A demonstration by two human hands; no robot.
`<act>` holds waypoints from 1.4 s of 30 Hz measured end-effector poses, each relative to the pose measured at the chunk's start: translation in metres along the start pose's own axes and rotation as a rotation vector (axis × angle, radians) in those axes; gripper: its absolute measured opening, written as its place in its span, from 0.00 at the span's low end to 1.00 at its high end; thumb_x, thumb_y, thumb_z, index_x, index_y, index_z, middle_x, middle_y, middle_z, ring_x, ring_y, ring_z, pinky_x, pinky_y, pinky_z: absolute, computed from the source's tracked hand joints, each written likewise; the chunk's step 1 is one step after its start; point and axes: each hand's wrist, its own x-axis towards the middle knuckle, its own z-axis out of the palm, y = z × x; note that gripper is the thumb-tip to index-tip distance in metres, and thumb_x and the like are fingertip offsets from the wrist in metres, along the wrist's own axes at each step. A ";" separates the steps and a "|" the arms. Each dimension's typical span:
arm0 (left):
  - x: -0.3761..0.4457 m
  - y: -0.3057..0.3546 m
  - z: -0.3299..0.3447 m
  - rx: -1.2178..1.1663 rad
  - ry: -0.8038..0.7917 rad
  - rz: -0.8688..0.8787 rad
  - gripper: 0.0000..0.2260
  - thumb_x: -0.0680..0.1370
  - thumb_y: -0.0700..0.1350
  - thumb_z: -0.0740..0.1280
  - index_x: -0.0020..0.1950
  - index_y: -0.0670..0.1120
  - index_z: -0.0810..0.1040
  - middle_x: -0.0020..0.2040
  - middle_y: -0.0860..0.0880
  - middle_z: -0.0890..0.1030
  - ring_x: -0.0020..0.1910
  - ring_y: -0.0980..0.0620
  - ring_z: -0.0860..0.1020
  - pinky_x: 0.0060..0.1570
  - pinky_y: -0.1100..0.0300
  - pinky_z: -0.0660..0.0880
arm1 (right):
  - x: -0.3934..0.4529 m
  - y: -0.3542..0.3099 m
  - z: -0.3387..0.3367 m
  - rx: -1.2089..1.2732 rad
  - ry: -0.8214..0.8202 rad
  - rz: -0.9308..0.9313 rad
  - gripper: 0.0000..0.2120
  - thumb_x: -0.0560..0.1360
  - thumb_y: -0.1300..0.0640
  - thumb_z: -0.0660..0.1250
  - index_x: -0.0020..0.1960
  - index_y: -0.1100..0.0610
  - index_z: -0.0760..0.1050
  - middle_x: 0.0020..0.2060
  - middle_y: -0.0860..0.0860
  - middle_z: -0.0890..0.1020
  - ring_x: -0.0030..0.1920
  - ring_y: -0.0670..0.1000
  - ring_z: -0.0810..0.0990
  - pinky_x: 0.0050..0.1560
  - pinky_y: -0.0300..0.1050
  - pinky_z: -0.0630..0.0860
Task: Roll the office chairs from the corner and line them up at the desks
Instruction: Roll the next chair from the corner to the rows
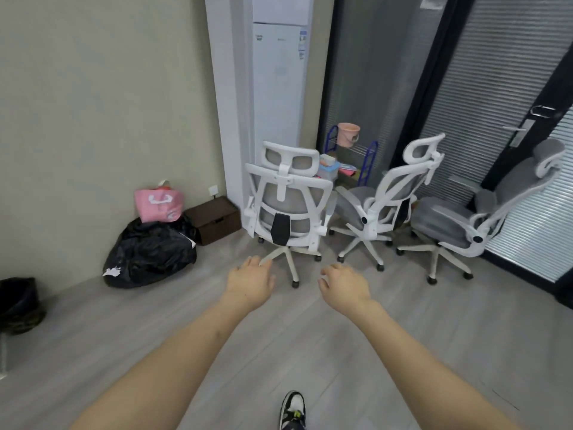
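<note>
Left hand [250, 282] & right hand [344, 283], both empty w/ loose fingers, reach toward nearest chair [286, 209] at frame center; likely next: grasp its backrest, roll out.

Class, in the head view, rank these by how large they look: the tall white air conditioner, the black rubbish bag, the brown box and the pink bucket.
1. Tall white air conditioner
2. Black rubbish bag
3. Brown box
4. Pink bucket

The bucket stands farthest back, so its small look is partly distance.
</note>
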 end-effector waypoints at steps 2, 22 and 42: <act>0.052 -0.010 -0.003 0.014 -0.003 -0.012 0.22 0.85 0.54 0.57 0.78 0.50 0.65 0.73 0.45 0.71 0.75 0.42 0.68 0.67 0.46 0.70 | 0.054 0.006 0.003 0.004 0.003 0.003 0.18 0.83 0.47 0.58 0.66 0.53 0.77 0.64 0.52 0.78 0.63 0.58 0.77 0.59 0.52 0.75; 0.474 -0.127 -0.023 0.030 -0.089 0.013 0.23 0.85 0.55 0.55 0.79 0.49 0.65 0.74 0.46 0.71 0.74 0.45 0.68 0.65 0.47 0.70 | 0.481 0.008 0.019 0.022 -0.097 0.072 0.19 0.82 0.46 0.58 0.68 0.52 0.75 0.66 0.54 0.76 0.67 0.58 0.74 0.64 0.57 0.74; 0.687 -0.223 -0.003 0.027 -0.215 0.197 0.31 0.82 0.69 0.46 0.83 0.65 0.41 0.85 0.48 0.38 0.83 0.41 0.38 0.78 0.31 0.45 | 0.627 -0.001 0.078 0.032 -0.190 0.344 0.36 0.81 0.31 0.50 0.82 0.37 0.36 0.84 0.51 0.40 0.83 0.55 0.35 0.80 0.67 0.45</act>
